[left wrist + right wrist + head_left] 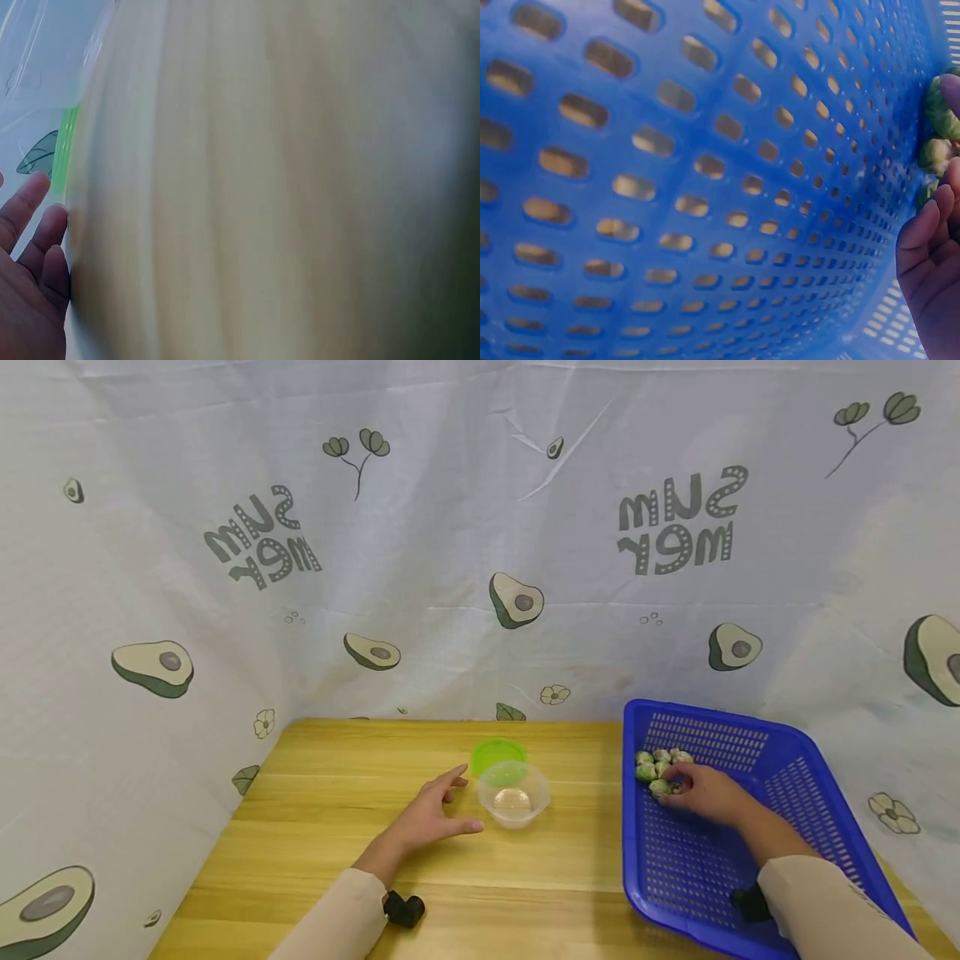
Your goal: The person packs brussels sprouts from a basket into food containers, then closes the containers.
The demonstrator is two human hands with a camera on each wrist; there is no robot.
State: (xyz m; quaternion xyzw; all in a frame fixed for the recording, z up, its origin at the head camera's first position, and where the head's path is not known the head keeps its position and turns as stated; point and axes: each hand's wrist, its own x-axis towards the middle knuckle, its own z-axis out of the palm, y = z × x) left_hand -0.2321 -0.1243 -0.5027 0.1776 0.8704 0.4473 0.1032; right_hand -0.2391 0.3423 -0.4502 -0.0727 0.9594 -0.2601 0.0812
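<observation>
Inside the blue plastic basket [633, 860], several Brussels sprouts [646, 772] lie clustered against its left side. My right hand [708, 793] reaches in among them, its curled fingers pinching one Brussels sprout [659, 788]. The right wrist view shows the curled fingers [919, 232] beside the sprouts [935, 156], with the grip partly cut off by the frame edge. A clear plastic bowl [514, 802] stands on the table. To its left, my left hand [425, 814] hovers with fingers and thumb spread, holding nothing. Behind the bowl lies a round green lid [498, 752], partly seen through it.
The wooden table [337, 760] carries the basket on the right and the bowl near the middle. A white cloth [450, 527] printed with avocados hangs behind and along both sides. Slotted basket walls [817, 785] rise around my right hand.
</observation>
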